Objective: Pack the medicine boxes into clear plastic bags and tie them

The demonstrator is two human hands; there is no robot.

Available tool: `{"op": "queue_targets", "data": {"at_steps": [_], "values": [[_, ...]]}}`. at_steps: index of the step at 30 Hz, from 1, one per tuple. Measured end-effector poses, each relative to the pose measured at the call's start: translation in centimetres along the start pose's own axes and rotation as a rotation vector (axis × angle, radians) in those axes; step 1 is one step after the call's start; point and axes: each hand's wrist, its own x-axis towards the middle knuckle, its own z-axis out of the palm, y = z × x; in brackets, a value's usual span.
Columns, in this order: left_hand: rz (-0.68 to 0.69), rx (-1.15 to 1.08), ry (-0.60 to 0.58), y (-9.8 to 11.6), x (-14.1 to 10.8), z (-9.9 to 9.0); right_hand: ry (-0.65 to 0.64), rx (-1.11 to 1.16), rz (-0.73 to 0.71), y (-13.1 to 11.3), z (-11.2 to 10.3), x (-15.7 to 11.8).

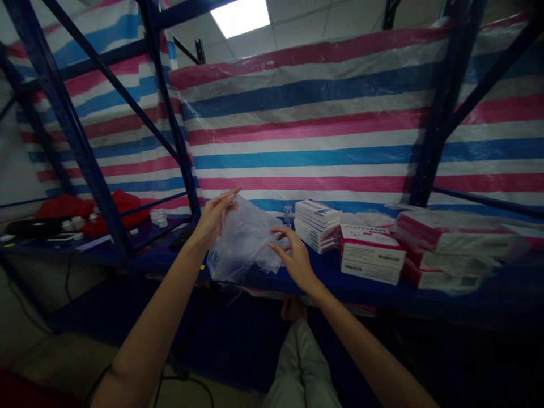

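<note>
1 lit ceiling panel [241, 16] at top, striped sheeting [306, 136] across the centre, blue post [445, 102] at upper right, red cloth [63, 207] at left

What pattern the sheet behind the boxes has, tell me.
The sheet has pink, white and blue stripes: head view.

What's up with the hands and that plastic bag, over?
Left hand holding translucent plastic bag. Right hand at bag's edge, contact unclear. White box stack just beyond right hand.
</note>
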Motion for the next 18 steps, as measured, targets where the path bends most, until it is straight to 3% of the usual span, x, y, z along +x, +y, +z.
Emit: {"op": "queue_targets", "data": {"at_steps": [4, 8, 11, 14, 18], "values": [[0.008, -0.014, -0.035, 1.2, -0.3, 0.2, -0.012, -0.180, -0.149, 1.3, -0.8, 0.6], [0.028, 0.023, -0.022, 1.8, -0.3, -0.2, -0.041, -0.153, -0.164, 2.3, -1.0, 1.0], [0.094, 0.175, 0.006, 2.0, 0.5, -1.4, 0.023, 0.011, -0.101, 2.4, -1.0, 1.5], [0.194, 0.334, 0.112, 1.7, 2.4, -3.5, 0.087, 0.210, 0.016, 2.8, -1.1, 2.8], [0.096, 0.350, 0.175, -0.7, 6.0, -5.8, 0.067, 0.379, 0.212, 5.3, -1.2, 5.5]]}}
